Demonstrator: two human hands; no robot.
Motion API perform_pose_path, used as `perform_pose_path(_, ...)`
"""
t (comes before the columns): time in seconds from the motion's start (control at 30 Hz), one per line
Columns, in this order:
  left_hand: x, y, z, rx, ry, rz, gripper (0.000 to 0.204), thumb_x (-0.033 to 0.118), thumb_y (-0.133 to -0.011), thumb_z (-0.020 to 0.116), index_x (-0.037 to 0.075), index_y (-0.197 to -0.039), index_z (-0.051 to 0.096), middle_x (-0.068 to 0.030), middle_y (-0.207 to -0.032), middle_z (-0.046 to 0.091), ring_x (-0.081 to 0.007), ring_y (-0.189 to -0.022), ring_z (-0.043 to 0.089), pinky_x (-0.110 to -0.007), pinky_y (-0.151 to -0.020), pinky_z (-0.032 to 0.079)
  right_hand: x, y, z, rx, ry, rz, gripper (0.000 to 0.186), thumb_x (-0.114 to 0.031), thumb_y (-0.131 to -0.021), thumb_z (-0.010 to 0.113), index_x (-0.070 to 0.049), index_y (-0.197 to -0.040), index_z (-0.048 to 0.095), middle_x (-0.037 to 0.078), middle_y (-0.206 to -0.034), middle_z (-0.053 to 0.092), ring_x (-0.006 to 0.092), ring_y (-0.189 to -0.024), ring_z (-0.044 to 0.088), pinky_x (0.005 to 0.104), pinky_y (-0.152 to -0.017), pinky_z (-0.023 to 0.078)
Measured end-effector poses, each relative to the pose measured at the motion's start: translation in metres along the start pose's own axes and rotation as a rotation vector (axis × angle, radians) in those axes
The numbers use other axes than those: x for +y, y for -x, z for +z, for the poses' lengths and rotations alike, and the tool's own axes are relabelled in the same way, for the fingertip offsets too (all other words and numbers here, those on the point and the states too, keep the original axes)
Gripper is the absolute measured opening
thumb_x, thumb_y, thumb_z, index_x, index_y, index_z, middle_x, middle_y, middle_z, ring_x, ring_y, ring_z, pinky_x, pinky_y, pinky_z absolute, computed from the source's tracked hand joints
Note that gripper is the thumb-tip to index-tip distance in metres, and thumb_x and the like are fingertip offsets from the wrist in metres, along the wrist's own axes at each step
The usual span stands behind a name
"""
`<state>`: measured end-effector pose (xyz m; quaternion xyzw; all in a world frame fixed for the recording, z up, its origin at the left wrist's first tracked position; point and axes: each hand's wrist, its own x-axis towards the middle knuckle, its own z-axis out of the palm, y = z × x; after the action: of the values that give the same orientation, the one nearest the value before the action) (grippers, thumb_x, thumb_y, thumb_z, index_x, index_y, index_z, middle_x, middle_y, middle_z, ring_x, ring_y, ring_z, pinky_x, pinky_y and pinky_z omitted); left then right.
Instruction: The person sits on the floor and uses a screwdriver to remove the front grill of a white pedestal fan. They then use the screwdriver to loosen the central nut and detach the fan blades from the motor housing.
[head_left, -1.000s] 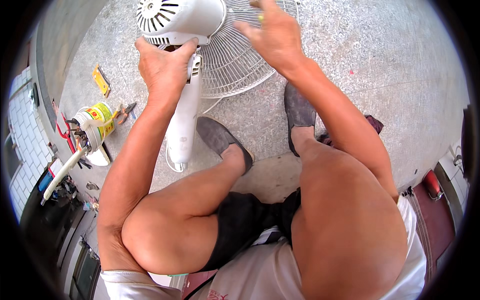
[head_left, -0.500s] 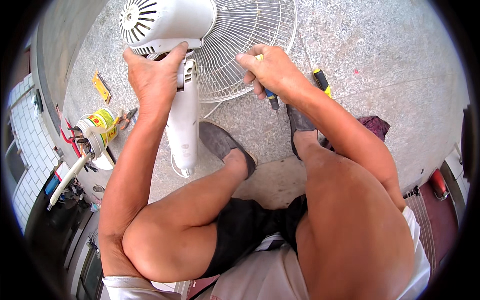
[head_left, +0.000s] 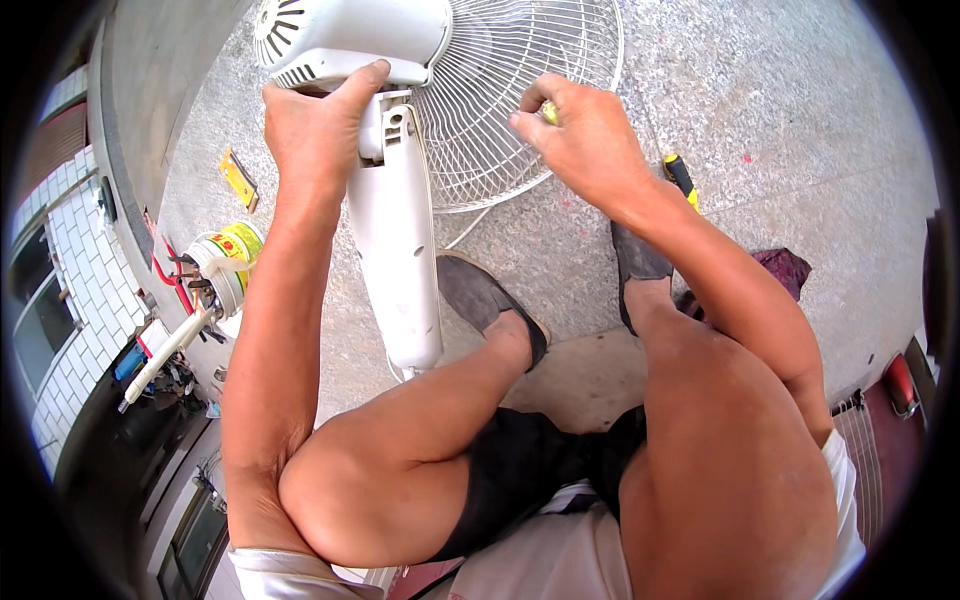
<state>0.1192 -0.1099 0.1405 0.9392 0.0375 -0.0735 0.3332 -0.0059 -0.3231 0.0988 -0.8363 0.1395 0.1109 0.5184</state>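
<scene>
A white electric fan [head_left: 352,32] lies on the ground in front of me, its round wire grille [head_left: 500,165] to the right of the motor housing. Below the housing, the white neck post [head_left: 395,270] runs down toward my left leg. My left hand [head_left: 315,135] is closed around the joint under the housing, thumb on the near side. Over the grille's right part, my right hand [head_left: 595,140] is closed on a screwdriver [head_left: 549,112]. Only a bit of its yellow handle shows; my hand hides the remainder.
A yellow-and-black tool handle [head_left: 680,178] lies beyond my right forearm, a dark red cloth [head_left: 783,270] nearer. At left are a yellow utility knife [head_left: 239,180] and a tub of tools [head_left: 230,270]. My shoes [head_left: 485,290] rest on the speckled stone floor.
My right hand has turned and moved slightly right, hiding the screwdriver's lower handle and shaft. The fan post leans a little differently. My left hand keeps its hold; the whole view has shifted.
</scene>
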Motion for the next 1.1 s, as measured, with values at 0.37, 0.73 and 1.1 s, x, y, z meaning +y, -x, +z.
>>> perform_pose_path(0.37,0.001,0.013,0.01,0.002,0.237,0.01,0.066,0.02,-0.076,0.088,-0.01,-0.12,0.049,-0.0229,-0.109,0.069,-0.0252,-0.09,0.073,-0.036,-0.079,0.06,-0.01,-0.013,-0.004,0.11,-0.177,-0.031,0.026,-0.022,-0.09,0.071,0.002,-0.097,0.072,0.02,-0.072,0.07,0.0324,-0.069,0.071,0.0425,-0.07,0.056)
perform_pose_path(0.73,-0.001,0.026,0.022,0.082,0.121,-0.09,0.08,0.021,-0.073,0.092,-0.009,-0.128,0.043,-0.0224,-0.12,0.064,-0.0266,-0.106,0.066,-0.037,-0.093,0.054,-0.024,-0.024,0.017,-0.005,-0.025,-0.157,0.024,-0.018,-0.091,0.068,0.005,-0.099,0.071,0.024,-0.077,0.071,0.0391,-0.078,0.072,0.0463,-0.076,0.058)
perform_pose_path(1.1,0.01,0.051,0.03,0.139,-0.069,-0.146,0.081,0.035,-0.075,0.087,-0.005,-0.127,0.04,-0.0291,-0.109,0.068,-0.042,-0.104,0.069,-0.046,-0.094,0.052,-0.08,-0.026,0.01,-0.003,-0.177,-0.149,0.052,-0.042,-0.09,0.072,0.01,-0.088,0.073,0.025,-0.069,0.069,0.0367,-0.067,0.073,0.0443,-0.067,0.059)
